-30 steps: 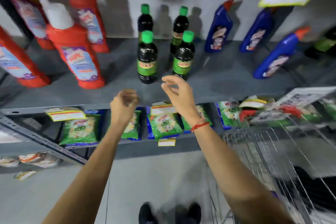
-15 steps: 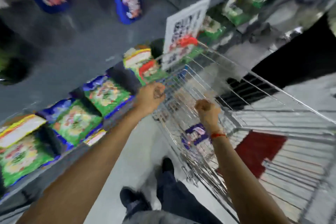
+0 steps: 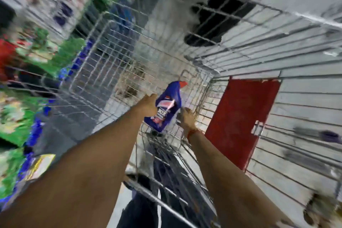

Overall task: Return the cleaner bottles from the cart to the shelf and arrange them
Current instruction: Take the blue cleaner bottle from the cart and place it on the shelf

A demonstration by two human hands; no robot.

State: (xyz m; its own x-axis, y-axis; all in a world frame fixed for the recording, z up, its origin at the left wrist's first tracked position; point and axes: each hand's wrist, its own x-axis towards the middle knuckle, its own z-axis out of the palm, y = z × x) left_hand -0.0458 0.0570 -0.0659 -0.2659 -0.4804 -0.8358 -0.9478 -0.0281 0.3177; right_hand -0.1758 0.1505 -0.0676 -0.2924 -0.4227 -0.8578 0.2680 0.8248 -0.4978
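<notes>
Reaching down into the wire cart (image 3: 114, 57), I have both hands on the one blue cleaner bottle (image 3: 167, 106) I can see there. It sits low in the basket, close to the near corner where the red panel (image 3: 242, 116) stands against the right-hand wall, with its red cap (image 3: 183, 83) pointing away from me toward the far end. My left hand (image 3: 150, 102) presses against the bottle's left flank and my right hand (image 3: 187, 118) is beside its lower right side; the frame is smeared with motion, so I cannot tell whether the fingers are fully closed round it or only cupping it. I can't say either whether the bottle rests on the cart floor or is already clear of it.

I judge this to be the pick-up step: the bottle is taken from the cart but not yet returned. The shelf (image 3: 24, 65) is a blur of green packets along the left edge of the view. The next move calls for a firm grip, a lift straight up past the cart's wire rim without snagging the cap, then a turn left to stand the bottle upright among the other blue ones.
</notes>
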